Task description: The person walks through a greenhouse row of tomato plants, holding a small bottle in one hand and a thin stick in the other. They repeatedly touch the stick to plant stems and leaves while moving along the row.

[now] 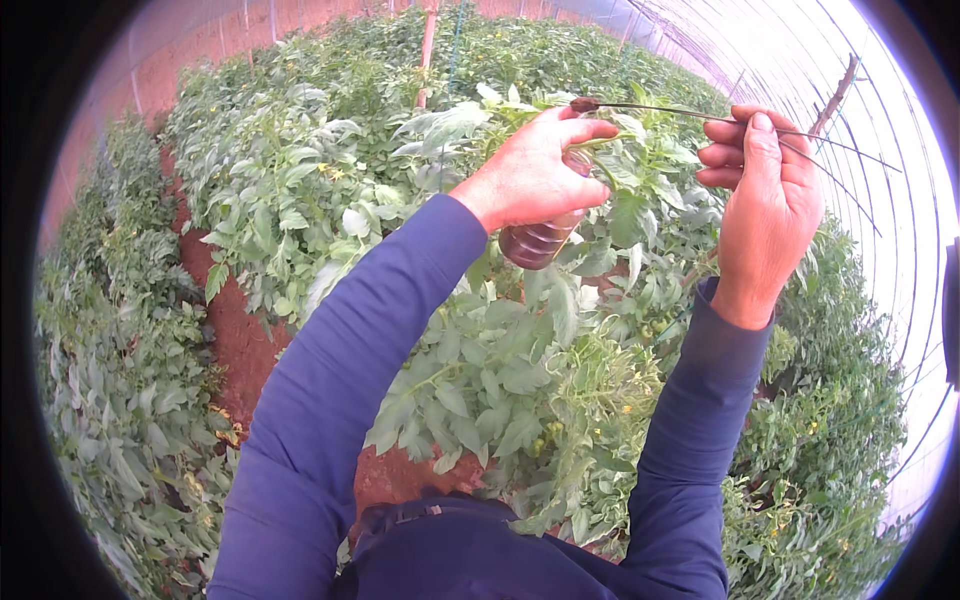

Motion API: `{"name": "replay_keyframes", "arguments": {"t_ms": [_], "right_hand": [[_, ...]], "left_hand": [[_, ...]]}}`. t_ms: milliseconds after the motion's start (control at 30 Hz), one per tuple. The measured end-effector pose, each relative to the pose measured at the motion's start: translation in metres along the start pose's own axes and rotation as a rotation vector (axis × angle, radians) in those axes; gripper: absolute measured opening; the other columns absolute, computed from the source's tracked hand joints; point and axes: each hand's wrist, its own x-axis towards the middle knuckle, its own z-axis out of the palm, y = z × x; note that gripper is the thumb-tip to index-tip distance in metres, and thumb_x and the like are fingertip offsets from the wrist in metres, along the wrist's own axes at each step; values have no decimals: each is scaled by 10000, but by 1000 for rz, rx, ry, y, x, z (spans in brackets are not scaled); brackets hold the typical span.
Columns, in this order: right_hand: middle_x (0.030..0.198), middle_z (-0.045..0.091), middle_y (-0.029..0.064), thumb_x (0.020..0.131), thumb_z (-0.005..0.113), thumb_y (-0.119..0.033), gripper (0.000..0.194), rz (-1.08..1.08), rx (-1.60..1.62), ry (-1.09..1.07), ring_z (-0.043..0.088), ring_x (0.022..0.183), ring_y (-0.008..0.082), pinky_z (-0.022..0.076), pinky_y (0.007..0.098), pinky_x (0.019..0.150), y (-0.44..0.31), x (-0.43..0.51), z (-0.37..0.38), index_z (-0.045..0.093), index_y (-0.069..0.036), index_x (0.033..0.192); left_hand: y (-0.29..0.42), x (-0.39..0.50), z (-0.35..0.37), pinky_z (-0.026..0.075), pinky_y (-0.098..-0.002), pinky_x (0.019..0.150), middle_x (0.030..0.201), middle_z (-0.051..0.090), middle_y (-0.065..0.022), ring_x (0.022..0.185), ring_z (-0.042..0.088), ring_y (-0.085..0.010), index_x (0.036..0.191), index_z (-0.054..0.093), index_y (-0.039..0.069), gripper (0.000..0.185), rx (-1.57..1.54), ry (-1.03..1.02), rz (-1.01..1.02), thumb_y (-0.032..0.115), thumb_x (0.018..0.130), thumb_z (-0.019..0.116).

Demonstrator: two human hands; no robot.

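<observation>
My left hand (529, 169) is around the upper part of a small ribbed clear plastic bottle (536, 244), which hangs tilted below the palm with dark reddish-brown contents. A green stem (600, 142) of a tomato plant passes at its fingertips; whether they pinch it, I cannot tell. Between the thumb and fingers of my right hand (769, 199) is a thin, dark wire rod (667, 111). Its dark brown, clumped tip (585, 105) lies just above my left index finger. Beyond my right hand the rod splits into two thin tails.
Dense tomato plants (315, 165) surround me, with several green tomatoes (544, 442) low in front. A strip of reddish soil (240, 345) runs between rows at left. A wooden post (427, 56) and a green string (456, 45) rise behind. The translucent greenhouse wall (885, 187) curves along the right.
</observation>
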Motion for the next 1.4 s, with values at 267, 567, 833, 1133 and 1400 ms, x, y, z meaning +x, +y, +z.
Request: {"name": "replay_keyframes", "arguments": {"t_ms": [267,567,833,1133,1400], "right_hand": [[913,766,128,1114,582,-120,202,-94,-22,103,700,725,117,579,244,630,-10,-16,-3,699,42,1140],[943,765,142,1116,588,-133,213,-70,-138,77,700,748,127,583,251,651,-17,-30,-7,688,51,1158],[963,767,131,1118,581,-121,197,-119,-78,66,697,749,118,581,246,655,-20,-32,-8,688,38,1166],[959,756,108,1118,587,-120,189,-165,-153,111,686,766,102,568,232,671,-15,-30,-6,688,29,1175],[963,778,132,1112,600,-124,196,-119,-323,192,705,768,114,571,233,655,-19,-37,9,701,32,1177]], "left_hand": [[-14,7,-3,607,-322,844,1600,505,-117,940,704,-118,1495,578,-16,667,-60,-45,47,102,878,803],[-18,2,-10,608,-312,846,1599,512,-115,943,715,-139,1505,567,-18,675,-51,-57,115,109,879,783],[-13,1,-10,610,-312,819,1609,503,-104,926,713,-136,1509,566,-16,663,-90,-96,68,92,884,760],[-17,1,-15,578,-353,1016,1661,463,-146,1113,714,-192,1524,587,62,694,-45,-114,47,199,877,798],[-15,-25,-34,579,-339,1011,1530,563,-138,1130,705,-210,1427,644,12,620,96,-37,192,222,860,782]]}}
